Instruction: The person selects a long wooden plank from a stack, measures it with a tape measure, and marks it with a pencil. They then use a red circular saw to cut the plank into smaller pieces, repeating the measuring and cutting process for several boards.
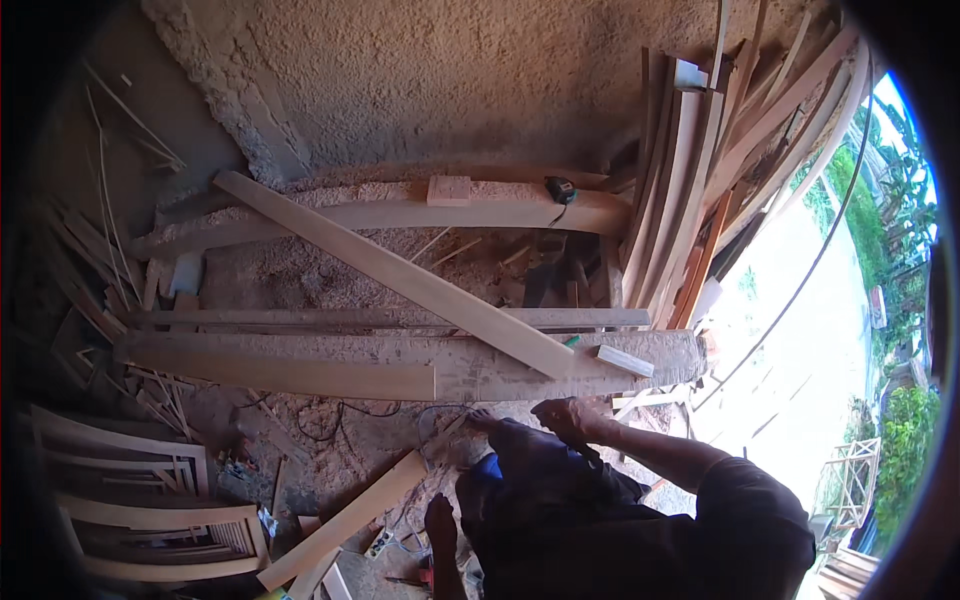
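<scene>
My right hand (566,417) is just in front of the near edge of a thick timber bench beam (500,370). Its fingers look curled together, and what they hold, if anything, is hidden. My left hand (439,515) hangs low at my side, in shadow, near a slanting plank (350,515); its fingers cannot be made out. A long board (400,277) lies diagonally, its near end on the bench beam. Close to that end are a short wood offcut (626,361) and a small green object (571,341). A wider curved board (290,375) rests along the beam's left part.
A farther beam (380,215) carries a wood block (449,190) and a tape measure (561,189). Tall planks (675,190) lean at the right. Wooden frames (160,515) stand at the lower left. A cable (340,408) crosses the shavings-covered floor by my foot (482,419).
</scene>
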Tool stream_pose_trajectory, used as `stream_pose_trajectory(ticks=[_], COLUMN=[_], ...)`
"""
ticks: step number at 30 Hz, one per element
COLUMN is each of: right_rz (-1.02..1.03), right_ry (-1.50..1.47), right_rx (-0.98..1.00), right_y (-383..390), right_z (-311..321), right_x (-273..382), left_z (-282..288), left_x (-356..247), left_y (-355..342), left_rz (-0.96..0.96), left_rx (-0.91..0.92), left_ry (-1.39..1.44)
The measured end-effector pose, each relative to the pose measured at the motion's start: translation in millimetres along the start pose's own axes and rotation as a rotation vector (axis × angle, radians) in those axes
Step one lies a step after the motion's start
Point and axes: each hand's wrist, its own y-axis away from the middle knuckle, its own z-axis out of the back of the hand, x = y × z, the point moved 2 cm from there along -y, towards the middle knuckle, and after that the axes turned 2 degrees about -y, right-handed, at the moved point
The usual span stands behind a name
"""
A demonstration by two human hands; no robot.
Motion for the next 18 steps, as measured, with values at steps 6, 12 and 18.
stream_pose_trajectory(ticks=[6, 12, 18], right_rz=[0.126, 0.249, 0.194], right_ry=[0.203, 0.515, 0.644], right_rx=[-0.606, -0.273, 0.234], right_y=[25.8, -43.4, -87.1], right_z=[79.4, 118.7, 127.3], right_x=[-27.8, -83.5, -90.2], left_z=[29.0, -9.5, -114.4], left_x=[-57.1, -154.0, -261.0], left_y=[-62.1, -71.0, -76.5], left_rz=[-0.168, -0.326, -0.591], left_rx=[-0.027, -0.050, -0.018], left_ry=[-0.124, -0.068, -0.338])
